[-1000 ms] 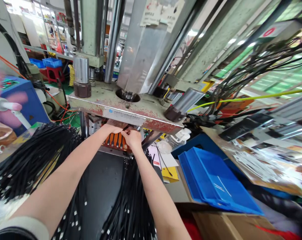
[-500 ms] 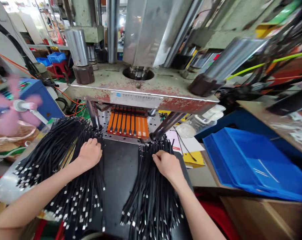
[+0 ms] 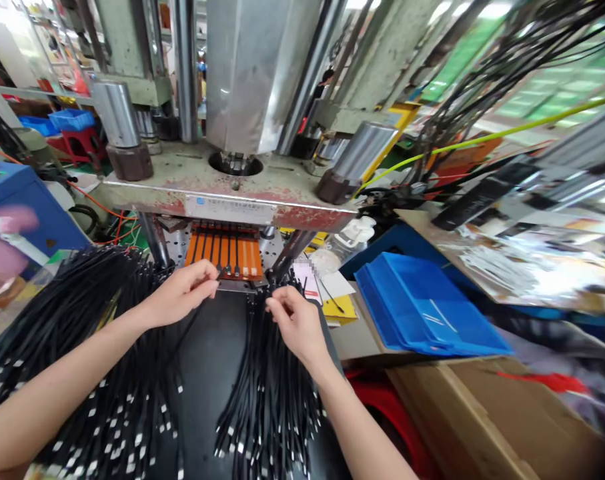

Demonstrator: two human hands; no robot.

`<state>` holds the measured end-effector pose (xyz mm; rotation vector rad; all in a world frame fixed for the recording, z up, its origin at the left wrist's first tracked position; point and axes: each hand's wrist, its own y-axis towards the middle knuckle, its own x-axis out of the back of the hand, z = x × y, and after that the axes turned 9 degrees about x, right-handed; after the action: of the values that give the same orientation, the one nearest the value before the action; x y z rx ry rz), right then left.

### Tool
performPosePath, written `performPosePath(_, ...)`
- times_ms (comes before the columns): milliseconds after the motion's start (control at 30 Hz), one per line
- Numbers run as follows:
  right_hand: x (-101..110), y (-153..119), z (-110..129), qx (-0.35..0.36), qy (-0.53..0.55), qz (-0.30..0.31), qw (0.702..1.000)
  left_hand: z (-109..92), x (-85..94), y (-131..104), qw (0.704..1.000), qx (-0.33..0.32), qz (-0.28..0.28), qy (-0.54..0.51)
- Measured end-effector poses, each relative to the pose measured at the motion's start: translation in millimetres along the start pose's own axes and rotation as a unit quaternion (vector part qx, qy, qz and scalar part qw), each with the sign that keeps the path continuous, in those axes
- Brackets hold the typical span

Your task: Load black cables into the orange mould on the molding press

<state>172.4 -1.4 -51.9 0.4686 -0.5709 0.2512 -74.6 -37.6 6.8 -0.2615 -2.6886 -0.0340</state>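
My left hand point(image 3: 189, 290) is in front of the orange fixture point(image 3: 252, 259), thumb and fingers pinched on one black cable point(image 3: 189, 325). The cable's tip points at the fixture and its length hangs down behind the hand. Several black cables lie side by side in the fixture's slots, with bare slots at its right end. My right hand point(image 3: 301, 327) is closed at the top of the right cable bundle point(image 3: 262, 387), its fingertips pinching among the cable ends. A larger cable bundle point(image 3: 92, 320) spreads under my left forearm. Both bundles have silvery connectors at their near ends.
The press's heavy plate point(image 3: 232, 193) hangs above the fixture, between steel posts point(image 3: 295, 250). Blue trays point(image 3: 422, 307) stand at the right, above a cardboard box point(image 3: 482, 413). A blurred pink fan point(image 3: 12, 233) is at the left. Papers point(image 3: 335, 287) lie behind my right hand.
My left hand has left the left bundle and moved to the fixture with a black cable. My right hand stays at the top of the right bundle. The view has turned right.
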Motion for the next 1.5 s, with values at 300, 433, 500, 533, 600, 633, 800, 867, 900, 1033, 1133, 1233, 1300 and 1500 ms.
performPosePath(300,-4.1,15.8,59.2,0.073,0.242,-0.059,0.966,-60.9,-23.6,38.1,0.99,-0.094,0.078,-0.064)
performPosePath(433,-9.7,11.7,50.6,0.129,0.107,0.03,0.985,-73.9,-10.0,45.9,0.989,-0.142,0.006,-0.038)
performPosePath(500,-14.1,13.8,39.7,0.145,0.05,0.065,0.986,-82.5,-1.8,50.9,0.974,-0.206,-0.09,0.014)
performPosePath(533,-16.3,17.9,33.1,0.146,0.032,0.066,0.987,-87.4,1.5,53.7,0.959,-0.243,-0.136,0.047)
performPosePath(600,-19.6,33.2,19.2,0.141,0.007,0.049,0.989,-96.3,5.0,59.4,0.923,-0.316,-0.191,0.107)
performPosePath(633,-20.7,43.8,12.7,0.134,0.001,0.035,0.99,-99.2,4.9,62.0,0.908,-0.35,-0.193,0.128)
performPosePath(800,-23.3,100.7,-6.3,0.068,-0.001,-0.046,0.997,-74.5,-9.6,69.6,0.897,-0.387,-0.176,0.121)
performPosePath(867,-24.8,114.9,-9.9,0.035,0.01,-0.054,0.998,-45.2,-14.8,70.6,0.921,-0.3,-0.212,0.131)
performPosePath(900,-25.7,119.5,-11.6,0.023,0.019,-0.05,0.998,-29.0,-16.1,71.0,0.93,-0.257,-0.2,0.169)
performPosePath(1033,-27.4,125.3,-17.0,0.018,0.008,-0.021,1.0,21.7,-17.6,71.9,0.893,-0.225,-0.013,0.389)
performPosePath(1133,-25.1,122.8,-17.5,0.025,-0.013,-0.008,1.0,31.7,-24.7,70.2,0.858,-0.227,0.019,0.46)
performPosePath(1233,-22.3,119.7,-16.7,0.032,-0.016,0.002,0.999,28.0,-37.3,64.4,0.833,-0.209,0.018,0.511)
performPosePath(1300,-21.7,118.9,-17.8,0.046,-0.022,0.003,0.999,26.0,-44.4,59.5,0.824,-0.197,0.008,0.532)
performPosePath(1500,-24.5,119.3,-28.4,0.069,-0.049,-0.032,0.996,21.4,-38.2,77.7,0.848,-0.135,-0.011,0.513)
